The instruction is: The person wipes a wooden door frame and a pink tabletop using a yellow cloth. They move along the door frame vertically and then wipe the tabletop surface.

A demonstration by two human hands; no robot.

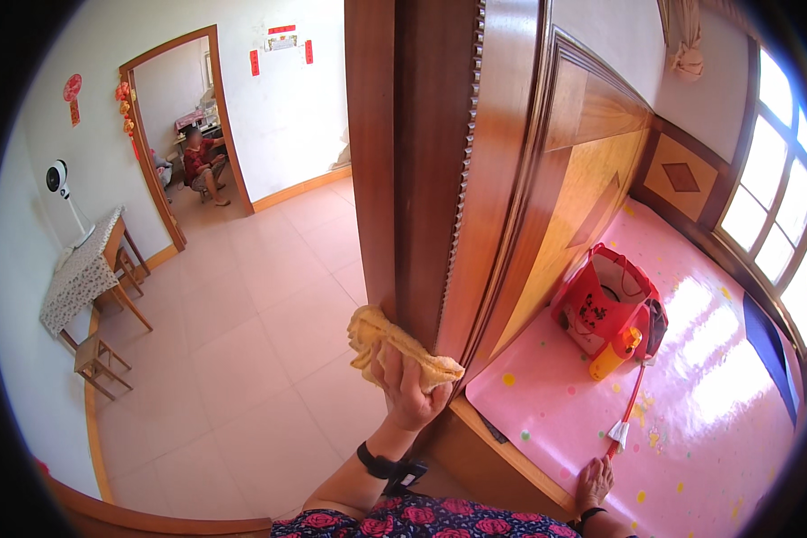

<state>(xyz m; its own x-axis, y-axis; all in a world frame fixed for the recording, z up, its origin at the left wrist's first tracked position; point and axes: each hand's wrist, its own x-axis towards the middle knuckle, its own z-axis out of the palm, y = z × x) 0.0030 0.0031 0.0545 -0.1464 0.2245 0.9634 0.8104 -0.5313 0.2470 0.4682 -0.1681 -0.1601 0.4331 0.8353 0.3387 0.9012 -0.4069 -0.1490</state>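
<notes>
My left hand (411, 393) grips a folded yellow cloth (403, 346), pressed against the lower part of a dark brown wooden door frame (427, 202). A black band with a small device circles that wrist. Lower right, my right hand (595, 481) rests on the edge of a pink spotted mat (551, 410), fingers pointing away from me. A thin red stick (633, 397) with a white piece (619, 432) lies on the mat, its near end reaching my fingertips. Whether those fingers grip it is unclear.
On the mat stand a red bag (595, 306) and a yellow-orange bottle (612, 356), beside wood panelling (578, 202). Across the tiled floor (262, 350) are a cloth-covered table (84, 269), a fan (67, 195) and a wooden stool (101, 356). A person (203, 165) sits beyond a doorway.
</notes>
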